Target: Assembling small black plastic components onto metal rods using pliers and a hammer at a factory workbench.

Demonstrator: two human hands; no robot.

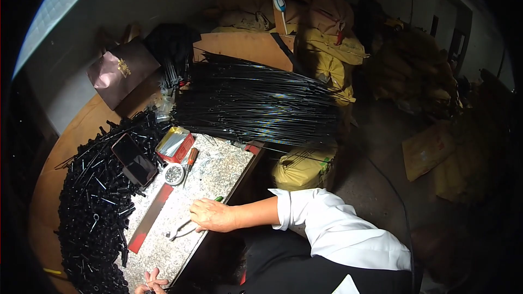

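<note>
My right hand (213, 215) is closed around a pair of pliers over the right edge of the speckled worktop (215, 155). The metal jaws of the pliers (177, 233) point left, and a bit of green handle shows beyond my knuckles. At the lower edge, my left hand (151, 283) is partly cut off. Its fingers are bent, and what they pinch, if anything, is too small to make out. A flat steel strip with red ends (151, 216) lies between my hands and a large heap of small black parts (95, 207).
Near the heap are a phone (133, 159), a red box of thin pieces (175, 144), a round dish of small metal parts (173, 174) and a screwdriver (192, 157). Long black rods (261, 103) are stacked behind. Yellow sacks (302, 170) stand beyond the worktop; a paper bag (122, 73) sits far left.
</note>
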